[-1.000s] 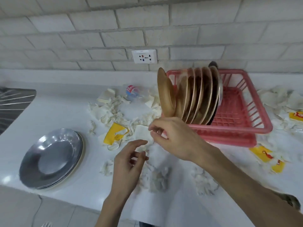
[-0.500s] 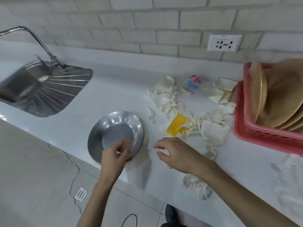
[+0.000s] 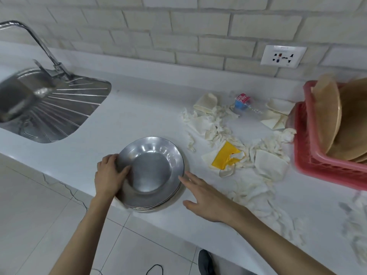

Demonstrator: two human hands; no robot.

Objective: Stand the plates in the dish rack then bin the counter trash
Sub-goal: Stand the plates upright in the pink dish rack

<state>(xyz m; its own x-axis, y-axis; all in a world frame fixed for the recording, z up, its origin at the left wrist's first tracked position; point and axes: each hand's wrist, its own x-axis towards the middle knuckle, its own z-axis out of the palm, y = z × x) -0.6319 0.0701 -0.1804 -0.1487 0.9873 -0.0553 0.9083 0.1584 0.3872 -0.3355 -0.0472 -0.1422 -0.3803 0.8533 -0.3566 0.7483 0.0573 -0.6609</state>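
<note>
Near the front edge of the desk point(image 3: 123, 116) the stack of steel plates point(image 3: 153, 171) lies flat. My left grip point(image 3: 108, 173) is clamped on its left rim, thumb laid over the top plate. My right grip point(image 3: 206, 193) is spread apart, fingertips just beside the right rim; I cannot tell whether they touch. Torn paper scraps point(image 3: 216, 126) and a yellow wrapper point(image 3: 224, 157) litter the desk between the stack and the pink dish rack point(image 3: 317, 171), where tan plates point(image 3: 325, 116) stand.

Sink point(image 3: 65, 112) and tap point(image 3: 35, 38) left, wall socket point(image 3: 283, 56) right.
</note>
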